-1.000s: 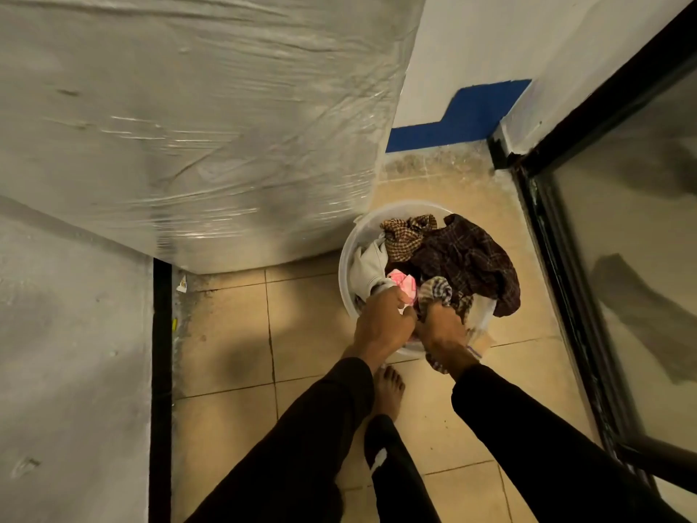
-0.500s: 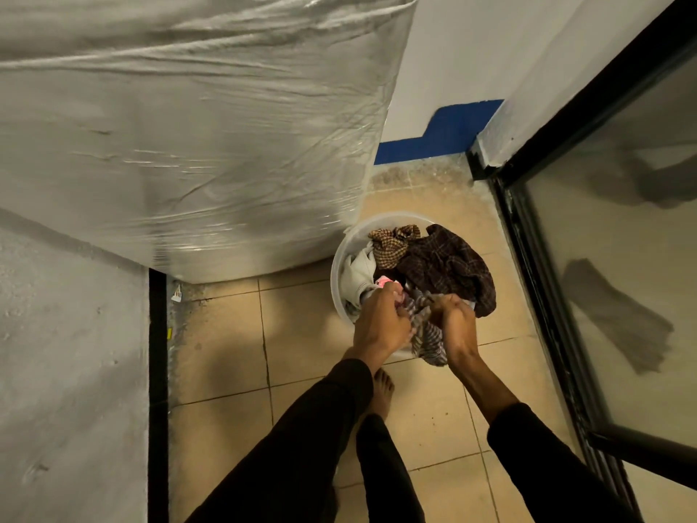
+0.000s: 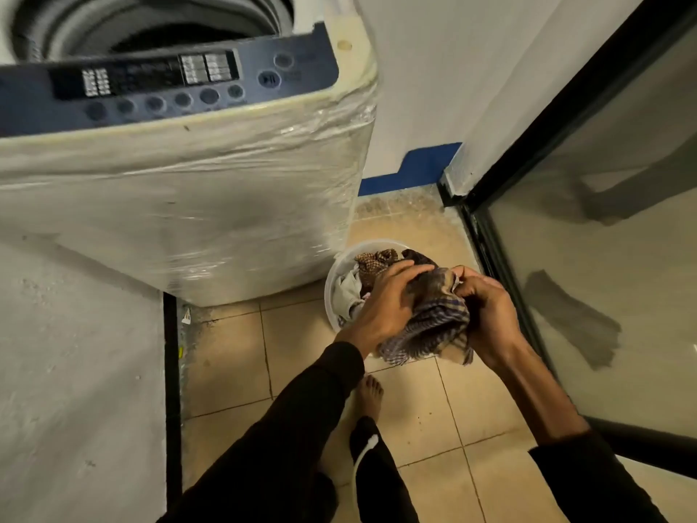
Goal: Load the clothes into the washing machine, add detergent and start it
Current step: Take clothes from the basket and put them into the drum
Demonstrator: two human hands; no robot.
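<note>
A top-loading washing machine (image 3: 181,205) wrapped in clear plastic film stands at the left, its lid open and the drum (image 3: 151,24) visible above a dark blue control panel (image 3: 169,84). To its right on the floor sits a white basin (image 3: 333,281) holding several clothes. Both hands hold a bunched checked cloth (image 3: 433,326) above the basin's near side. My left hand (image 3: 384,303) grips it from the left with fingers curled over the top. My right hand (image 3: 486,311) grips its right side.
A glass door with a black frame (image 3: 501,266) runs along the right. A white wall with a blue base stripe (image 3: 415,171) stands behind the basin. A grey concrete ledge (image 3: 75,371) fills the left. My bare foot (image 3: 371,398) rests on the beige tiled floor.
Both hands have lifted the checked cloth up out of the basin and bunched it between them. The view has tilted up, so the machine's panel and open drum now show.
</note>
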